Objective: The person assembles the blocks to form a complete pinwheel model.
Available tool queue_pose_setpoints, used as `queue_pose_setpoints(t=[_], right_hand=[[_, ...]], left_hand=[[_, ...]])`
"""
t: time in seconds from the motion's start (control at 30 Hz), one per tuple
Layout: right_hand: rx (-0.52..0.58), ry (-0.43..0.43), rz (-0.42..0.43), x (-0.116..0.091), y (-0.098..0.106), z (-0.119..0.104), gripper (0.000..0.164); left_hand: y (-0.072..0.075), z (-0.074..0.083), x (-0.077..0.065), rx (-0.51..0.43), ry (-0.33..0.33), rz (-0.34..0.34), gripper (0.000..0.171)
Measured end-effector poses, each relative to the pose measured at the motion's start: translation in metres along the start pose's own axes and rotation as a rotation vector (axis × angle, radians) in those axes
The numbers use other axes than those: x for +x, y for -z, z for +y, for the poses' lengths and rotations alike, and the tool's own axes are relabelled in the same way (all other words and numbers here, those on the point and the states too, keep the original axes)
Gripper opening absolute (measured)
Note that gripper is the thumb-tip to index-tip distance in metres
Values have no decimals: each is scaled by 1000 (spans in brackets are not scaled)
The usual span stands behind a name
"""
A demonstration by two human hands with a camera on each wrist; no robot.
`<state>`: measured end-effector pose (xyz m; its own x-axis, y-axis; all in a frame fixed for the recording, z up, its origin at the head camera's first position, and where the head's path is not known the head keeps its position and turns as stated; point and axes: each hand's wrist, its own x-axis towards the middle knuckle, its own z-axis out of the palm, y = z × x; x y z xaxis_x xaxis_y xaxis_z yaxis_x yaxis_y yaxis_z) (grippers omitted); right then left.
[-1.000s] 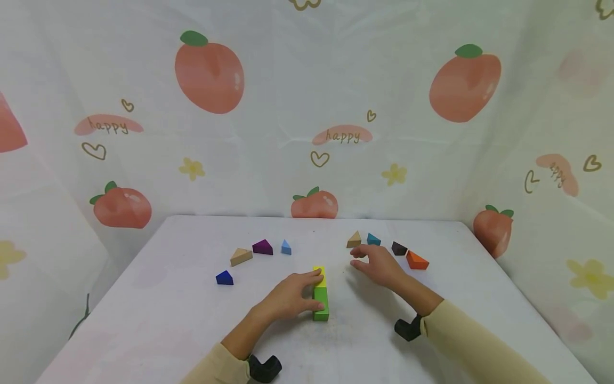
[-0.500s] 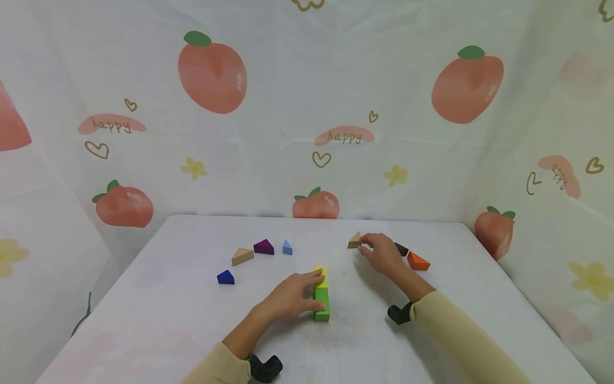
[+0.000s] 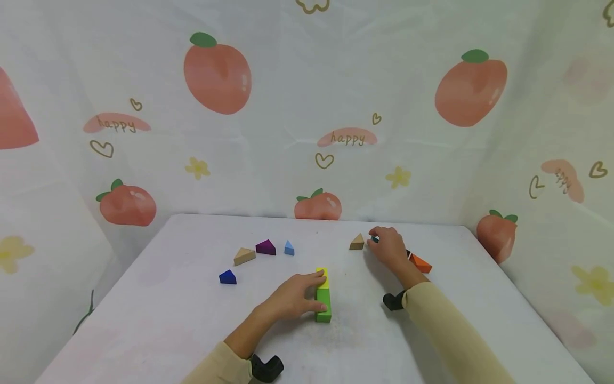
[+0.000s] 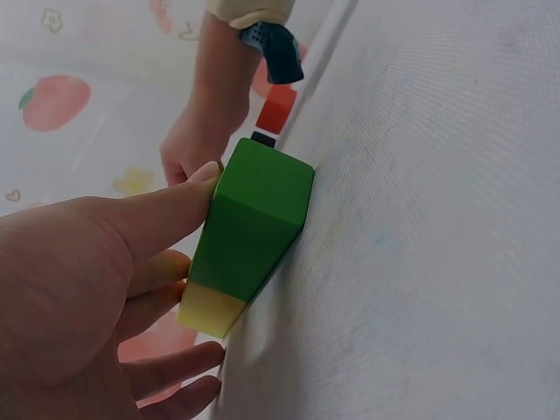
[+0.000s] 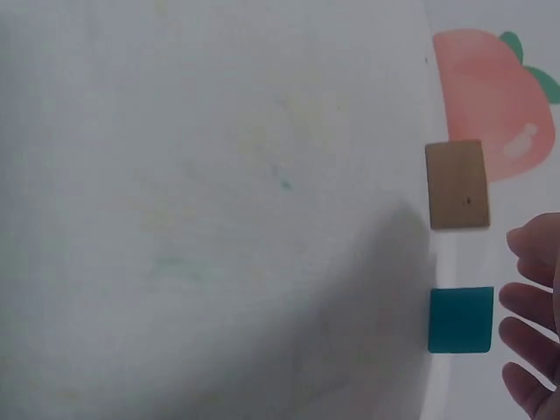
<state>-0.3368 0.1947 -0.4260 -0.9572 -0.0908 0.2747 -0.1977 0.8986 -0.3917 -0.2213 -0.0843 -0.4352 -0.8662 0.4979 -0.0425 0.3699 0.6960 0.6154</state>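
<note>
In the head view, a yellow block (image 3: 322, 279) and a green block (image 3: 323, 306) stand end to end at the table's middle. My left hand (image 3: 293, 296) rests against their left side, thumb on the green block and forefinger on the yellow one. The left wrist view shows the green block's end face near the thumb. Farther back on the right, my right hand (image 3: 389, 247) hovers with loosely bent fingers at a teal block (image 5: 461, 320), mostly hidden in the head view. The right wrist view shows a gap between its fingertips and that block.
A wooden triangular block (image 3: 357, 242) stands left of the right hand. An orange block (image 3: 420, 263) and a partly hidden black block (image 3: 408, 254) lie to its right. At left are purple (image 3: 266, 247), light blue (image 3: 289, 248), wooden (image 3: 244, 256) and dark blue (image 3: 227, 277) blocks.
My right hand has moved back and slightly right, from in front of the wooden triangle to the teal block. The left hand and its two blocks stay put.
</note>
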Motion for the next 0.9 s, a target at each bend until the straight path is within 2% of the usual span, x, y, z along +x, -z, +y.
queue_pose_setpoints(t=[0.23,0.43,0.9], right_hand=[[-57,-33,6,5,-5,7,27],[-97,-24,20,6,-4,9,29],[-158,-40,-26,6,-1,12,30]], left_hand=[[0,0,-1,-11,-21,3,68],[1,1,-1,-8,-27,10,68],[0,0,-1,-1,-18,9,68]])
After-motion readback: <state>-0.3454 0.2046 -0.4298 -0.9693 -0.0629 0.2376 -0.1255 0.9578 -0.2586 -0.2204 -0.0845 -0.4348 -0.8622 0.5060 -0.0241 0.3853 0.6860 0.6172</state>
